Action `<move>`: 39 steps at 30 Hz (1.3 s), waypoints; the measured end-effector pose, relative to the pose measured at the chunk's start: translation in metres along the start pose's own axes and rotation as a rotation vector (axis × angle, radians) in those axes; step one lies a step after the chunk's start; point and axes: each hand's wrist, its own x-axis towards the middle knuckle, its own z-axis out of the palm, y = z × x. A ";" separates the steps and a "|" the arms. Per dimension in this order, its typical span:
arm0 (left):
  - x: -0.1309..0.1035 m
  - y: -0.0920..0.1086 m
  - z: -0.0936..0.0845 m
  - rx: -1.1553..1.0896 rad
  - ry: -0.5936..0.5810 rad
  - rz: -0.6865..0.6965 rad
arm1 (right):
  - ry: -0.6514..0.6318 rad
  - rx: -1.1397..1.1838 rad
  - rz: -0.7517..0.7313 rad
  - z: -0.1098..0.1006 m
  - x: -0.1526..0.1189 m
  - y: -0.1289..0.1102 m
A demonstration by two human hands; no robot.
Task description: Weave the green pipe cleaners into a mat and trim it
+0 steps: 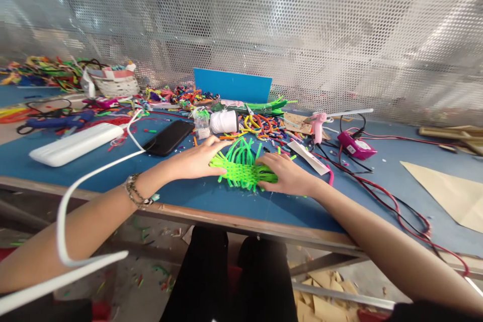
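A woven piece of bright green strips [241,173] lies on the blue tabletop between my hands, with loose strip ends sticking out along its sides and several strips arching up at the back. My left hand [206,158] grips its left end, thumb and fingers on either side. On the right, my right hand [281,172] is closed round the bundled strips at the other end. A white spool of thread [224,122] and a black phone [169,138] lie just beyond my left hand.
A white power bank [76,144] with a white cable [94,173] is at left. A pink glue gun [318,127], a magenta box [356,145] and tangled wires are at right. Colourful strips [264,126] heap behind. Perforated metal [241,20] backs the table.
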 end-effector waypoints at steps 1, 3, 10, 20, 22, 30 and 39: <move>0.000 -0.002 0.000 -0.058 -0.026 -0.029 | 0.009 -0.019 0.017 -0.001 -0.002 0.000; 0.003 -0.005 0.001 -0.157 -0.060 -0.049 | 0.012 -0.052 0.039 -0.004 -0.006 0.002; 0.014 0.004 -0.003 -0.313 0.209 0.029 | 0.036 -0.087 0.040 -0.012 -0.014 0.003; 0.053 0.017 -0.015 -0.606 0.553 0.162 | 0.420 -0.201 0.197 -0.021 -0.009 0.019; 0.061 0.017 -0.012 -0.655 0.590 0.125 | 0.441 -0.257 0.240 -0.025 -0.009 0.021; 0.068 0.012 0.007 -1.126 0.580 -0.059 | 0.222 -0.399 0.462 -0.028 -0.005 0.027; 0.070 0.000 -0.004 -1.643 0.489 -0.036 | 0.110 -0.378 0.540 -0.041 0.008 0.018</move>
